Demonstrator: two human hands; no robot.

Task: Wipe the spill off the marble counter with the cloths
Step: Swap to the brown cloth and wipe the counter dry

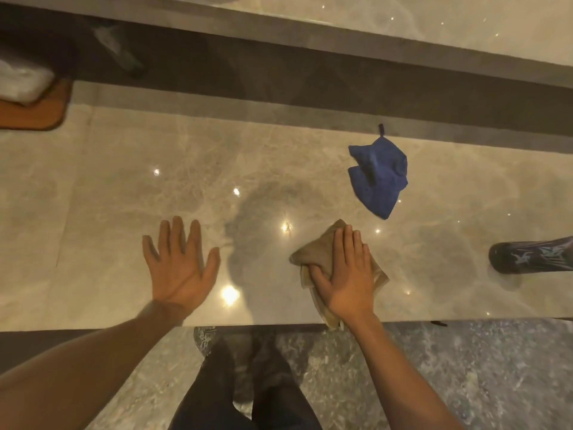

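My right hand (347, 274) presses flat on a tan cloth (319, 256) near the front edge of the marble counter (108, 187); the cloth's lower corner hangs over the edge. My left hand (179, 262) rests flat on the counter with fingers spread and holds nothing. Between the hands lies a darker wet patch (263, 218), the spill. A crumpled blue cloth (379, 178) lies farther back on the counter, to the right of the spill and beyond my right hand.
A dark patterned bottle (527, 256) lies on its side at the right edge. At the far left sits an orange-brown board (43, 116) with a white bundle (21, 83) on it. A raised marble ledge (403, 29) runs behind.
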